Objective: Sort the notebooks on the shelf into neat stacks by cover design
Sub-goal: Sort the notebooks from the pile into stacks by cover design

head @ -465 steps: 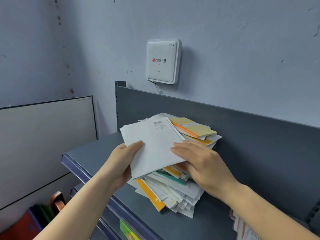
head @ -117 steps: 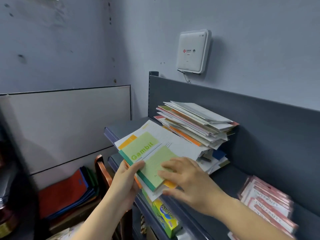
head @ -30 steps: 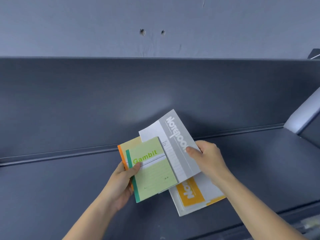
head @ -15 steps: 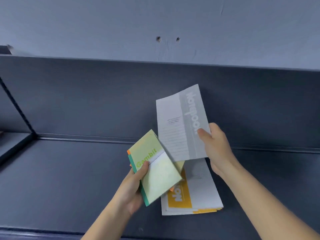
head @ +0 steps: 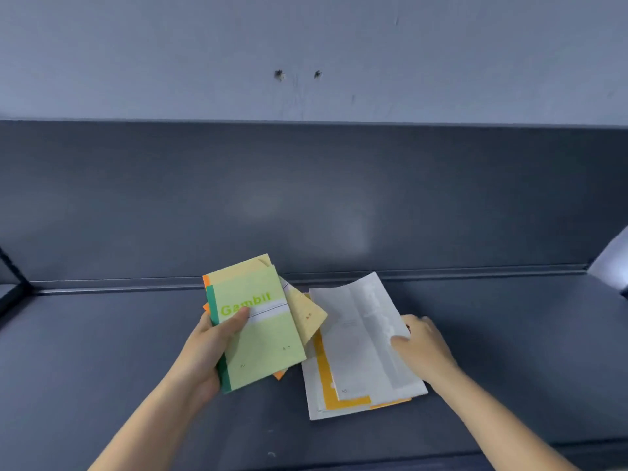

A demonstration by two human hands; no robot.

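Observation:
My left hand grips a small bundle of notebooks above the shelf; the top one is a light green "Gambit" notebook with a dark green spine, and yellow and orange covers fan out behind it. My right hand holds the right edge of a grey-white notebook and lays it on a white and orange notebook stack lying flat on the dark grey shelf. The grey notebook's far end still curls upward.
The shelf's dark back panel rises right behind the stack, under a pale wall. A shelf upright stands at the far left and a pale post at the far right. Bare shelf surface lies on both sides of the stack.
My right hand has brought the grey notebook down from upright in the air onto the white and orange stack. My left hand has turned its Gambit bundle more upright.

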